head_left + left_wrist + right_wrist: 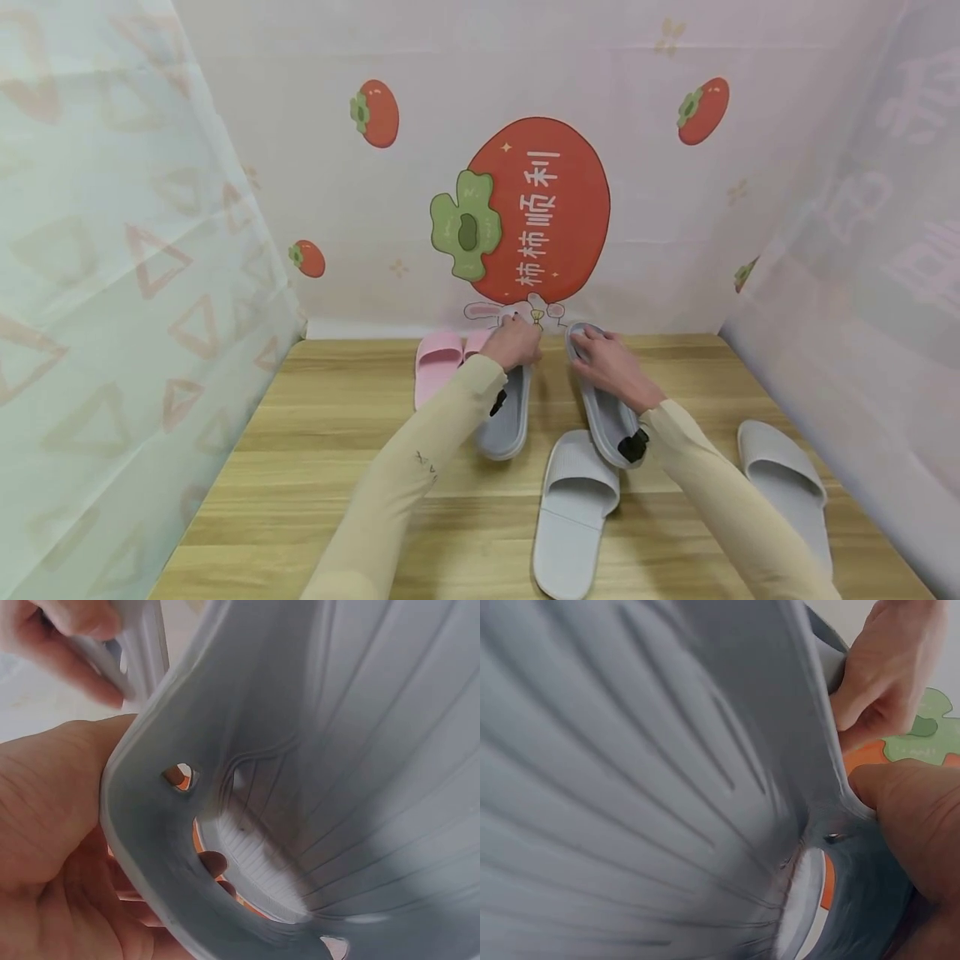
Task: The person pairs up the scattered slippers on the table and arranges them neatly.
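Observation:
My left hand (517, 340) grips a blue-grey slipper (504, 429) by its strap end, close beside a pair of pink slippers. In the left wrist view the palm (45, 802) wraps the strap's edge, and fingertips show through its openings. To the right, my right hand (613, 367) holds the matching blue-grey slipper (611, 421) at its far end. The right wrist view has the thumb side (922, 817) on the strap, with the ribbed footbed (615, 795) filling the left. Sleeves and hands hide parts of both slippers.
The pink slippers (437, 371) stand by the back wall, partly behind my left arm. One light grey slipper (573, 512) lies in front, overlapped by the right blue-grey slipper; another light grey slipper (783, 479) lies near the right wall. Printed walls (645, 267) enclose the wooden surface (300, 467).

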{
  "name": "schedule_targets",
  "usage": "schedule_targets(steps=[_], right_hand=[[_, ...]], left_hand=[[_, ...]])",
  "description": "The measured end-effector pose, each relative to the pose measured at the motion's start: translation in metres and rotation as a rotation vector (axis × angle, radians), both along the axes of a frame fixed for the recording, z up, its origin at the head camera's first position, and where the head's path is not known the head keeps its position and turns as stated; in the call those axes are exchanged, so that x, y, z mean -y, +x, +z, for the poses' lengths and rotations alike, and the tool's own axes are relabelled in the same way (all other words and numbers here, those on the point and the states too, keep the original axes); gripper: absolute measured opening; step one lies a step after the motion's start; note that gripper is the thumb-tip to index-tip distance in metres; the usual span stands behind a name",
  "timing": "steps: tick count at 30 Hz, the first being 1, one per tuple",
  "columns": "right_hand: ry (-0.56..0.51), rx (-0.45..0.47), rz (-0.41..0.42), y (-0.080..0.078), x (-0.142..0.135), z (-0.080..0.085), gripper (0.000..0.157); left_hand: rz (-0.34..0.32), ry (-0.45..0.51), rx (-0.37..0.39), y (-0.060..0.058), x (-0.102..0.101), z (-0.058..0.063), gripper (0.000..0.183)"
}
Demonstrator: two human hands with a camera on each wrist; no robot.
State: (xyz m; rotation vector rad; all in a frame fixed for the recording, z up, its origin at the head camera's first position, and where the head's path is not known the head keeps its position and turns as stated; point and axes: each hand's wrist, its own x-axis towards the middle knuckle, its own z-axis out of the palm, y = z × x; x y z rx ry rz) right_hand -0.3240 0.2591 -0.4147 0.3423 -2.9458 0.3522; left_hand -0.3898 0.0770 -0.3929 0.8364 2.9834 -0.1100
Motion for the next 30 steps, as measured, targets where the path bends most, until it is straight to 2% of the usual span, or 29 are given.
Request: schedule_targets(steps=[8,15,21,25,30], right_hand=[[-0.005,0.015,0.007,-0.022,0.012,0.007,0.052],[0.033,-0.008,0.039,-0.037,0.018,0.005,0.046],[0.036,0.027,-0.007,-0.045,0.016,0.005,0.052],[0.024,0.058,-0.033,-0.049,0.015,0.004,0.055],[0.016,0.077,-0.021,-0.054,0.017,-0.002,0.054]], left_hand=[[-0.019,0.026,0.043,-0.015,-0.009,0.003,0.024],[-0.058,-0.007,0.030,-0.026,-0.019,0.003,0.026],[-0.090,-0.004,0.004,-0.033,-0.026,-0.002,0.032],[-0.058,0.001,-0.010,-0.038,-0.028,-0.004,0.036],[0.054,0.057,0.047,-0.041,-0.030,-0.005,0.047]])
